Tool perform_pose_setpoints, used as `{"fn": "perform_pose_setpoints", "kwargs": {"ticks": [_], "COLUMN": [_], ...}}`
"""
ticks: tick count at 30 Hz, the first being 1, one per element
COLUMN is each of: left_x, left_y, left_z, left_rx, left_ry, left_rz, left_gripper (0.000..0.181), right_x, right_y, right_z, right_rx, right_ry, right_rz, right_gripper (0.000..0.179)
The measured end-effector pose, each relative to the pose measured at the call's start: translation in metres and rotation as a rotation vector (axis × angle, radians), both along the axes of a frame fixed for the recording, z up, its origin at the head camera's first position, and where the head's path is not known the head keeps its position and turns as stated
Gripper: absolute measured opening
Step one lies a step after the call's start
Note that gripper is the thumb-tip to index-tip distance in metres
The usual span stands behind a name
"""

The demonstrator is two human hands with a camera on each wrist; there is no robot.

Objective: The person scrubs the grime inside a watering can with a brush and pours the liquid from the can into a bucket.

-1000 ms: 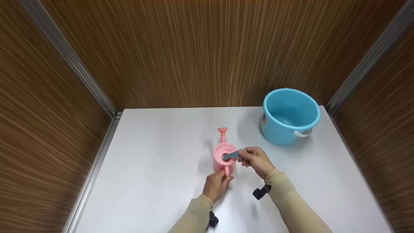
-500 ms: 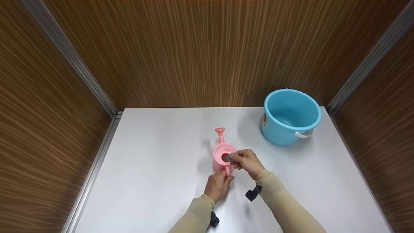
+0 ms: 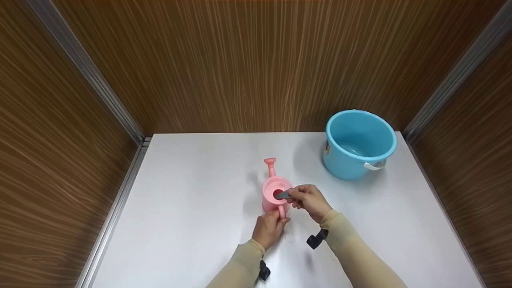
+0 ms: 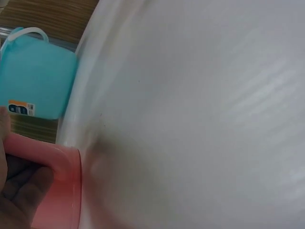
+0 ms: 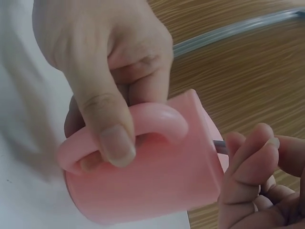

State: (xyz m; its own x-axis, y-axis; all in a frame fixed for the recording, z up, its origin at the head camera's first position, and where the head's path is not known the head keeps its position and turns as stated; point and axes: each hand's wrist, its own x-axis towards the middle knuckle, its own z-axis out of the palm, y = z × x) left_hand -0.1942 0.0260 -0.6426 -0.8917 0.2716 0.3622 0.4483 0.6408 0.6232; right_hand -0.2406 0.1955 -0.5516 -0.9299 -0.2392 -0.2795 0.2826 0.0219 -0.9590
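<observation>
A pink watering can point(image 3: 269, 203) stands upright on the white table, its spout pointing toward the back wall. My left hand point(image 3: 267, 231) grips the can's handle point(image 5: 164, 121), thumb laid over it in the right wrist view. Above the can's right side, my right hand point(image 3: 310, 200) pinches the grey handle of a small brush point(image 3: 284, 195) between thumb and fingers. The brush's far end dips into the round opening in the can's top, where its head is hidden. In the left wrist view, the can point(image 4: 59, 200) and curled left fingers point(image 4: 31, 191) show at the lower left.
A light blue bucket point(image 3: 346, 164) with a white handle stands at the table's back right corner. Wood-grain panels point(image 3: 240, 68) enclose the white table point(image 3: 192, 208) at the back and both sides.
My right hand has moved left and lower, taking the brush deeper into the can, then drawn back slightly right. The can's spout has swung a little left; my left hand keeps its grip.
</observation>
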Motion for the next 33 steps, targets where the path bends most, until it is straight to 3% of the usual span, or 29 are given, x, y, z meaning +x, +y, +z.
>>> {"fn": "perform_pose_setpoints", "kwargs": {"ticks": [10, 22, 27, 33], "left_x": [-0.001, 0.004, 0.004, 0.004], "left_y": [0.003, 0.006, 0.007, 0.009], "left_z": [0.001, -0.002, -0.001, -0.002], "left_rx": [0.022, 0.055, 0.083, 0.077], "left_ry": [0.005, 0.009, -0.025, 0.064], "left_rz": [-0.003, 0.007, -0.005, -0.017], "left_gripper": [0.019, 0.014, 0.013, 0.015], "right_x": [0.001, 0.003, 0.002, 0.001], "right_y": [0.017, 0.009, -0.001, -0.013], "right_z": [0.009, 0.008, 0.004, -0.001], "right_rx": [-0.133, -0.136, -0.087, 0.044], "right_ry": [-0.013, -0.006, 0.021, 0.029], "right_rz": [-0.04, -0.057, -0.043, 0.018], "right_gripper": [0.035, 0.03, 0.027, 0.032]}}
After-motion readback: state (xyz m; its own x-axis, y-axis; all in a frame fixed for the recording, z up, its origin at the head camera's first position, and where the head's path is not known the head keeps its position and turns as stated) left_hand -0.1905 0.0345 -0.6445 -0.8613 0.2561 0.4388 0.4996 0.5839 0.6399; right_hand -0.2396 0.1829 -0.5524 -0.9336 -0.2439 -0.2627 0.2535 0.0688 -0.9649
